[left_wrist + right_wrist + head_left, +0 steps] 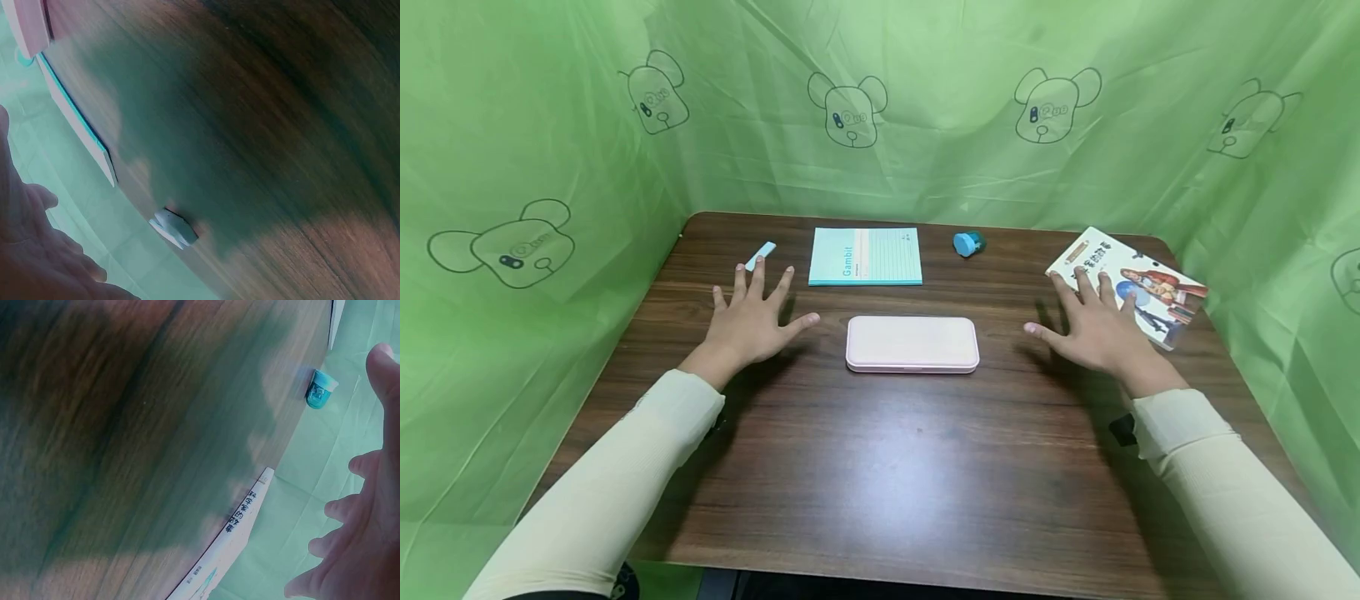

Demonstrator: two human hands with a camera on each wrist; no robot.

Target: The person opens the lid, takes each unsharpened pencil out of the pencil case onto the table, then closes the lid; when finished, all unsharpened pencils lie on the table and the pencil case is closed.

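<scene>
Both hands hover above a dark wooden table with fingers spread, holding nothing. My left hand (748, 321) is nearest a small light-blue stick-like item (761, 255), which shows in the left wrist view as a pale blue piece (175, 227) of unclear kind. Between the hands lies a closed pale pink pencil case (912, 344). My right hand (1093, 329) is over the near left part of a white picture-covered book (1157, 287), hiding some of its cover. Behind the pencil case lies a light-blue notebook (865, 257) marked "Gambit".
A small blue and dark-green object (969, 243), perhaps a pencil sharpener, sits near the table's back edge. Green curtains (955, 108) with mouse-head drawings enclose the back and sides. The table's front edge (850, 575) runs along the bottom of the head view.
</scene>
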